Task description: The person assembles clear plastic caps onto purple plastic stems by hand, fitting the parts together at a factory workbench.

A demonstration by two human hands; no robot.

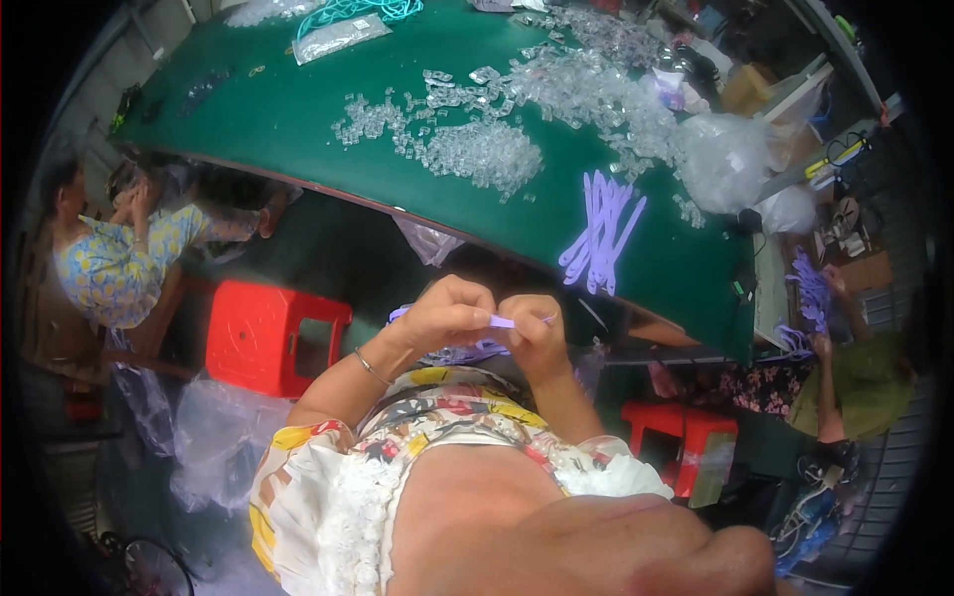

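Both my hands are in front of my body, just short of the table edge. A narrow purple strap (502,322) is stretched between them. My left hand (452,313) is closed, pinching one stretch of it, and a metal bangle circles that wrist. My right hand (534,333) is closed on the strap a short way to the right, with fingers curled. More purple straps (485,351) lie in my lap, partly covered by my hands. On the table ahead to the right, a bundle of purple straps (602,233) with holed ends lies fanned out.
The green table (298,119) bears heaps of small clear plastic pieces (482,154). Teal cord (363,12) lies at the back. Red stools (260,338) stand left and right. One person (109,268) sits at left; another at right handles purple straps (811,290).
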